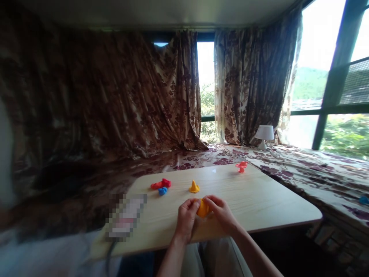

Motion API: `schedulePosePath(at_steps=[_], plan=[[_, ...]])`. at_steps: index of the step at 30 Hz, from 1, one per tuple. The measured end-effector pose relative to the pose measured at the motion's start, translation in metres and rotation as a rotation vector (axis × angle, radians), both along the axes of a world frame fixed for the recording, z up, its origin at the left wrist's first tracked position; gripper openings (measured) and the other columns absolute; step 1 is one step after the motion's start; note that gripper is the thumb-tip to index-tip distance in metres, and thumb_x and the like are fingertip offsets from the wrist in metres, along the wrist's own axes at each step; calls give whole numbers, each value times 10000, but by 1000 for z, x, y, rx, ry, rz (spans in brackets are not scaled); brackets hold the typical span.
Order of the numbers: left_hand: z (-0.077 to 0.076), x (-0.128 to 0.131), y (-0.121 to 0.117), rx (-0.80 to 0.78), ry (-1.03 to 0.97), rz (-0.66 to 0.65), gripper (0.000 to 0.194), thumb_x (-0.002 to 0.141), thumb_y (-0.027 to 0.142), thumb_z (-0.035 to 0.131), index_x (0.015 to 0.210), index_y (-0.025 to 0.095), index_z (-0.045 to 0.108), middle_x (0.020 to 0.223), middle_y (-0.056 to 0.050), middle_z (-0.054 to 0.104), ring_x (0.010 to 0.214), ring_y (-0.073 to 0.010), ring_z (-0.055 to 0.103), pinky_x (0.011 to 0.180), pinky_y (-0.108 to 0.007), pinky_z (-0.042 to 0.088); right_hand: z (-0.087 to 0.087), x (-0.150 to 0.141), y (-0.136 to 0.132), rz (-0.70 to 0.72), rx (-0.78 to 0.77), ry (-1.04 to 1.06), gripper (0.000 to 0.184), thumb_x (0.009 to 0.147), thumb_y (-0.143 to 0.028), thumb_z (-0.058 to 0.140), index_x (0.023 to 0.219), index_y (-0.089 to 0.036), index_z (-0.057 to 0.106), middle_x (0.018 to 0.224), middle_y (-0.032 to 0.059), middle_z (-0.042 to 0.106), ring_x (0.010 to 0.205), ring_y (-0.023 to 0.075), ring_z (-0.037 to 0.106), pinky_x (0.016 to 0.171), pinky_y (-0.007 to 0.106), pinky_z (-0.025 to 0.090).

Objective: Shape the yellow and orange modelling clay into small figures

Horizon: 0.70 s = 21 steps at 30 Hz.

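Above the near part of the table, my left hand (188, 214) and my right hand (219, 209) pinch a rounded orange-yellow lump (203, 208) between them. It looks soft, like modelling clay, though its exact kind is unclear. Thumbs and fingertips of both hands press on its upper edge. Just beyond my hands stands a yellow pointed piece (194, 187) with a wide base. To its left lie a red elongated lump (160, 184) and a small blue lump (162, 191), close together.
A pale wooden table (259, 200) extends in front of my lap. Near its far edge stands a light-red piece (241, 166). A pixelated flat object (127, 217) with a dark cable lies at the left. Farther back are a white lamp (264, 133) and patterned curtains (178, 96).
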<state>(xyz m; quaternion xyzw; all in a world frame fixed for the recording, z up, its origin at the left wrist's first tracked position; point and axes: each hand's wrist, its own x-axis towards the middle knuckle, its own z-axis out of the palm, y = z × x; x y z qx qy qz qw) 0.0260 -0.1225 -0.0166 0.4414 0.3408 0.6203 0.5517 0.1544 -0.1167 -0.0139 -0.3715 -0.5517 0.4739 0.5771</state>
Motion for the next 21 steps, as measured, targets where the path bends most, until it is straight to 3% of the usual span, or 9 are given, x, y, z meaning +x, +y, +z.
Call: schedulePosePath(at_steps=[4, 11, 21], plan=[[-1, 0, 0, 4, -9, 39, 215, 661, 347, 684, 733, 145, 664, 698, -13, 670, 672, -134, 577, 654, -234, 442, -2, 0, 1, 13, -19, 36, 357, 754, -490, 578, 817, -158, 694, 769, 23, 672, 750, 180, 589, 697, 263, 446], [1, 0, -1, 23, 7, 18, 220, 676, 349, 671, 728, 135, 664, 675, -18, 660, 668, -140, 571, 654, -239, 440, -3, 0, 2, -35, 11, -5, 340, 704, -473, 636, 714, -135, 670, 637, 9, 614, 642, 155, 544, 618, 253, 427], [3, 0, -2, 32, 51, 49, 212, 675, 350, 669, 700, 140, 681, 638, -2, 653, 628, -125, 544, 615, -221, 424, -1, 1, 1, -48, 33, -14, 321, 723, -453, 621, 728, -136, 669, 673, 18, 631, 691, 172, 557, 659, 264, 433]])
